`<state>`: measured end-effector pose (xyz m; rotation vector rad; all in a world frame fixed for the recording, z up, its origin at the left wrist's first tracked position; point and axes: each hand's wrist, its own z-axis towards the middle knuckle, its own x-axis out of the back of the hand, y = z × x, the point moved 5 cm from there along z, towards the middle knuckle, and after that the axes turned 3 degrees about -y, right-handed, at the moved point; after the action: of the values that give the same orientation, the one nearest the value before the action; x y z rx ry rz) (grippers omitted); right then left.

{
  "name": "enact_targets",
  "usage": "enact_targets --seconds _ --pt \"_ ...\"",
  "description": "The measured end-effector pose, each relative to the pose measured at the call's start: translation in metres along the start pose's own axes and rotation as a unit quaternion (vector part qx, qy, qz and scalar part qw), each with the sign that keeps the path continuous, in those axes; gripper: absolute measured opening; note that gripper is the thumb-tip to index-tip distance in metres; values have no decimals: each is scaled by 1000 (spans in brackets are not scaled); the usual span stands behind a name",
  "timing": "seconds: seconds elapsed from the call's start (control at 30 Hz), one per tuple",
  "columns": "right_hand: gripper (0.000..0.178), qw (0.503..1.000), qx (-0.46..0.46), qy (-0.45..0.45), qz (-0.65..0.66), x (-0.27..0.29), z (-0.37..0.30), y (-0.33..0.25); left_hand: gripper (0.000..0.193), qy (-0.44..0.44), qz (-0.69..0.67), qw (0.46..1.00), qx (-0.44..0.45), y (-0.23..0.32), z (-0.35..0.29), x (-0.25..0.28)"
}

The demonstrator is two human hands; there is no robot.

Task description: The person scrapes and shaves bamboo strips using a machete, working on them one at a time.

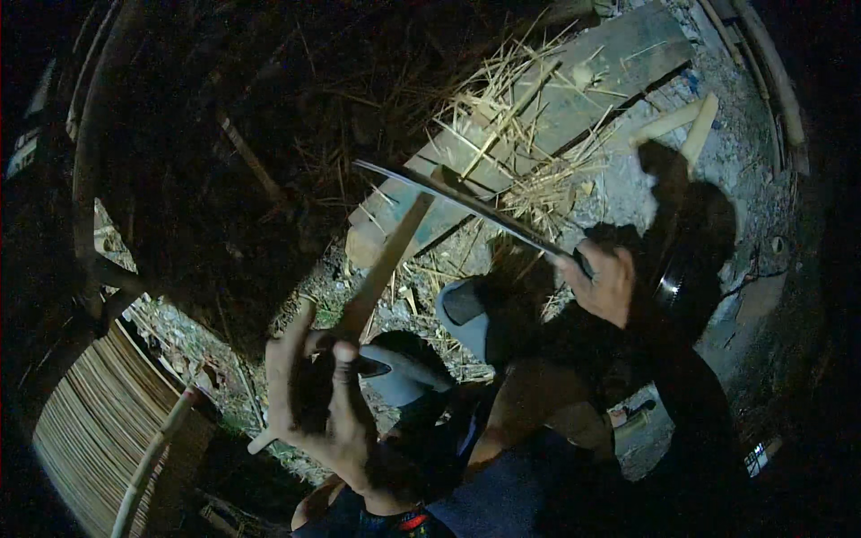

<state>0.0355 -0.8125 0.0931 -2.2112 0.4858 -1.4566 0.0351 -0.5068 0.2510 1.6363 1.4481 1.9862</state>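
My left hand [327, 403] is closed loosely around a pale wooden stick [387, 264], thumb and one finger raised. The stick slants up and away from the palm, and a short pale end shows below the hand. My right hand [603, 282] grips a long, thin knife [466, 203] at its right end; the grip itself is hidden by the fingers. The blade runs up and left from that hand and crosses the stick's far end. From this angle I cannot tell whether blade and stick touch.
A worn plank [646, 45] strewn with straw-like shavings [538, 170] lies ahead. Split pale pieces [695, 125] rest at the far right. My grey shoes [466, 323] are beneath my hands. A slatted bamboo panel [108, 430] and a pole [152, 457] stand at the lower left.
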Motion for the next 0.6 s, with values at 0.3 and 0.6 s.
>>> enact_targets --seconds 0.3,0.6 --pt "37 996 86 -4 -39 18 3 -43 17 -45 -140 986 -80 -14 19 -8" --pt "37 978 167 -19 123 15 -2 -98 17 77 53 990 -107 -10 13 -7"
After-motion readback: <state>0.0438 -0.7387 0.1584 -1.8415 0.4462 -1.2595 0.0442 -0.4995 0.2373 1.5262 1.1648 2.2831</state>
